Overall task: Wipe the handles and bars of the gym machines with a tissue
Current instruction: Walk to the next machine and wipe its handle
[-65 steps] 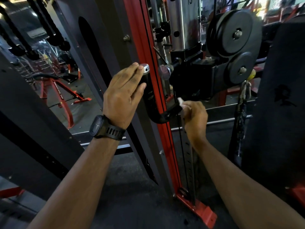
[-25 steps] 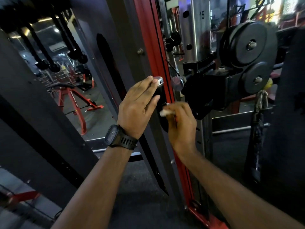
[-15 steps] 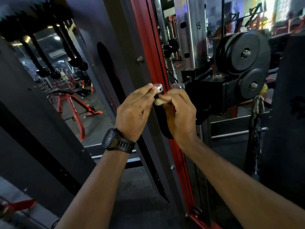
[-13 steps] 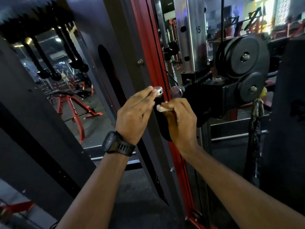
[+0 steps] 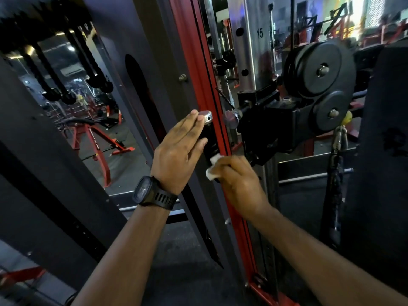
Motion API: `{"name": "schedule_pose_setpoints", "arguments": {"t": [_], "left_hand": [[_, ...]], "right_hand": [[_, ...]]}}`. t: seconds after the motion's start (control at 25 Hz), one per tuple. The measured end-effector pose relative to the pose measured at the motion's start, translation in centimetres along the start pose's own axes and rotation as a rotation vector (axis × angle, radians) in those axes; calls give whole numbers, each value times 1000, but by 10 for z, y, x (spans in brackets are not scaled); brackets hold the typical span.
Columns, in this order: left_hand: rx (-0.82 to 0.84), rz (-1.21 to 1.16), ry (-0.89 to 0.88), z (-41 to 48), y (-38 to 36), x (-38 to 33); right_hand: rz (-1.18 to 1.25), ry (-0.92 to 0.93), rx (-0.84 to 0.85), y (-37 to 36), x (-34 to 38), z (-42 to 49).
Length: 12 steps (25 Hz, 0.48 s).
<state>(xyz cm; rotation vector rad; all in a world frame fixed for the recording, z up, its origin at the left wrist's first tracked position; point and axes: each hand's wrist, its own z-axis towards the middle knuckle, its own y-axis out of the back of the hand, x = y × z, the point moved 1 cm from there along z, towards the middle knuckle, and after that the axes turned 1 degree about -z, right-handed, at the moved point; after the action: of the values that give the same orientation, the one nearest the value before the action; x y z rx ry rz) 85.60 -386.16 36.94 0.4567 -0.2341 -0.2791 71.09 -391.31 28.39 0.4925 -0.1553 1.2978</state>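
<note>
Soft, light tissue [image 5: 212, 167] (easy to tear), pinched in the right hand [image 5: 240, 184] against the low end of the hard black handle [image 5: 208, 138]. Left hand [image 5: 178, 149] flat, fingers straight, resting by its shiny cap [image 5: 205, 117]. Best kept wadded, rubbed gently.

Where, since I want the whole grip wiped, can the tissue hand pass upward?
Free: the stretch of black handle between the chrome cap and the tissue in the right hand. Crowded: the left hand covers its left side; the red upright and pin knob hem its right.
</note>
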Motion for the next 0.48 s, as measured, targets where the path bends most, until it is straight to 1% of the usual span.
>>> {"name": "schedule_pose_setpoints", "arguments": {"t": [0.04, 0.12, 0.16, 0.2, 0.24, 0.32, 0.36, 0.4, 0.48], "left_hand": [[8, 13, -7, 0, -1, 0], [29, 14, 2, -2, -2, 0], [45, 12, 2, -3, -2, -1], [57, 15, 2, -5, -1, -1], [66, 18, -1, -5, -1, -2], [79, 16, -15, -3, 0, -2], [76, 19, -19, -3, 0, -1], [70, 22, -18, -3, 0, -1], [60, 30, -12, -3, 1, -1]], "right_hand": [[4, 11, 42, -2, 1, -7], [-58, 81, 32, -5, 0, -24], [-79, 74, 59, -5, -8, -33], [-81, 29, 108, -4, -15, -38], [-103, 40, 168, -2, -23, -43], [-165, 104, 199, 3, -33, -51], [-140, 130, 226, 4, -43, -56], [-114, 124, 223, 6, -53, -57], [-73, -30, 152, 5, -65, -58]]}}
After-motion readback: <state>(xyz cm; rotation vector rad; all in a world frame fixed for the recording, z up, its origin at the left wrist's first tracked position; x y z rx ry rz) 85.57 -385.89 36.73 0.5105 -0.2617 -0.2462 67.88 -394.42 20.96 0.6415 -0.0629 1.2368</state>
